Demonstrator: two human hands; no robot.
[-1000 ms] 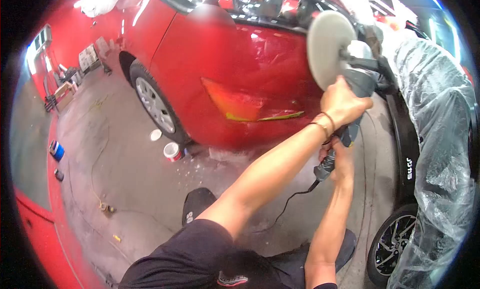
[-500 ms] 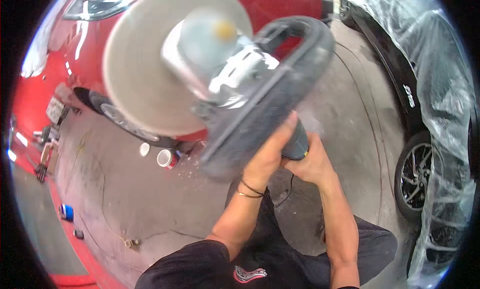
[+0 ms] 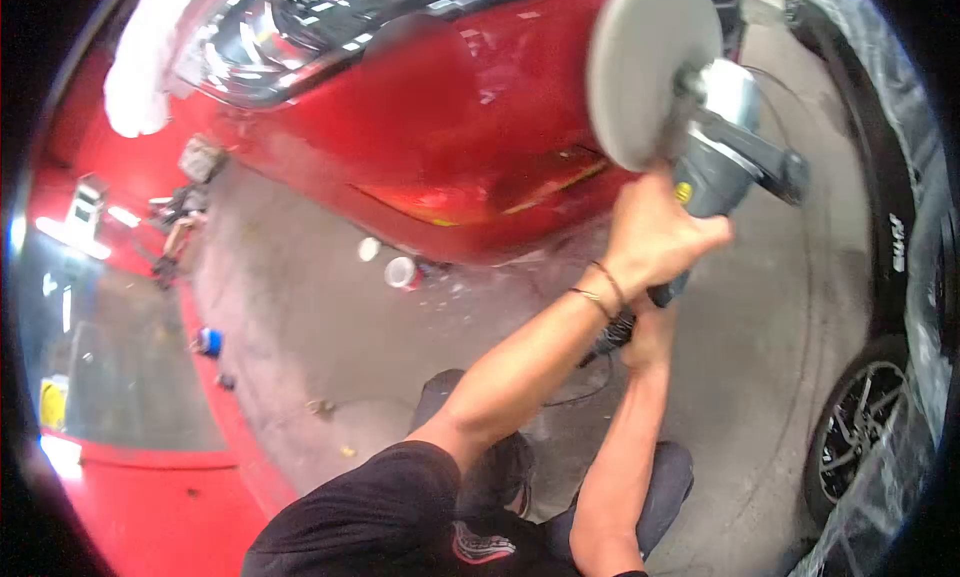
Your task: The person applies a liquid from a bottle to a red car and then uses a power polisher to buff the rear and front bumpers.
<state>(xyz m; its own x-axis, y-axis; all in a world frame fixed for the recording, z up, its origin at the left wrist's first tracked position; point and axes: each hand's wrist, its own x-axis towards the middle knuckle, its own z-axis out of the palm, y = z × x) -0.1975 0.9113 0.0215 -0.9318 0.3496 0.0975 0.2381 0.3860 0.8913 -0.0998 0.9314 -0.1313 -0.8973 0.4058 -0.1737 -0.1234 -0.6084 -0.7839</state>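
Observation:
A polisher [image 3: 713, 173] with a large round pale pad [image 3: 655, 72] is held out in front of me at upper right. The pad overlaps the right part of the red car bumper [image 3: 450, 117] in this view. My left hand [image 3: 665, 227], with a dark band at the wrist, is closed round the polisher's body just behind the pad. A black side handle [image 3: 765, 160] sticks out to the right. Lower down, my right hand [image 3: 650, 335] is wrapped about the rear end of the tool, its fingers partly hidden.
A white-topped tub [image 3: 403, 273] and a round lid [image 3: 369, 249] stand on the floor below the bumper. At left are a blue can [image 3: 208, 342] and another red panel [image 3: 150, 497]. A plastic-draped black car, with its wheel [image 3: 862, 422], stands at right. A cord [image 3: 590, 392] hangs below my hands.
The polisher has swung from close before me, upper middle, to the upper right and farther away. Its pad now shows more edge-on. More of the red bumper and the headlight has come into view.

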